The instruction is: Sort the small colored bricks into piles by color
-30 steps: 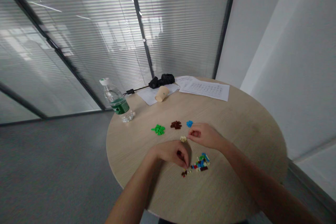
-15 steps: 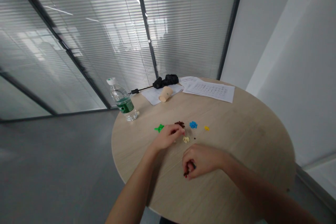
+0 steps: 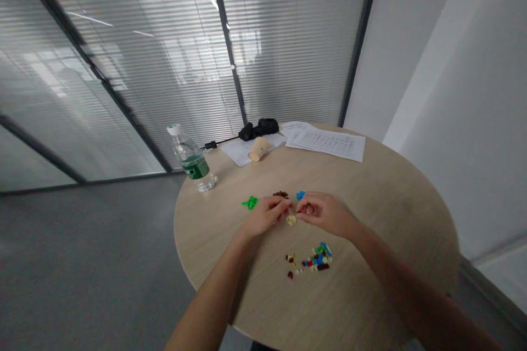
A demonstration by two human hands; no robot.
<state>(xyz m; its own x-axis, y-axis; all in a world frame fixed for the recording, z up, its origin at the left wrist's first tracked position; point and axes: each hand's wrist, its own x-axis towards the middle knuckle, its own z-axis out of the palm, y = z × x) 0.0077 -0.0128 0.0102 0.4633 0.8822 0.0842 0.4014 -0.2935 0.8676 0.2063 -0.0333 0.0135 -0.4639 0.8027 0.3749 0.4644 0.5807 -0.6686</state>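
Observation:
My left hand (image 3: 269,213) rests on the table beside a pile of dark red toy bricks (image 3: 281,194), its fingertips pinched; whatever lies between them is hidden. Facing it, my right hand (image 3: 327,211) has its fingers curled and thumb drawn in, and I cannot make out what it holds. Below the fingertips of both hands is a small cream brick pile (image 3: 291,220). Blue bricks (image 3: 300,195) show partly behind my right hand. Green bricks (image 3: 250,203) lie left of my left hand. Nearer me is a mixed heap of small coloured bricks (image 3: 319,258).
A water bottle (image 3: 193,162) stands at the table's left edge. Toward the back are a tipped paper cup (image 3: 258,149), a black bundle with a cord (image 3: 259,129) and printed sheets (image 3: 329,142). The round table (image 3: 391,186) stands by a glass partition with blinds.
My right hand has moved up and away from the near mixed heap, uncovering it, and now meets my left hand by the cream pile. My left hand has barely moved.

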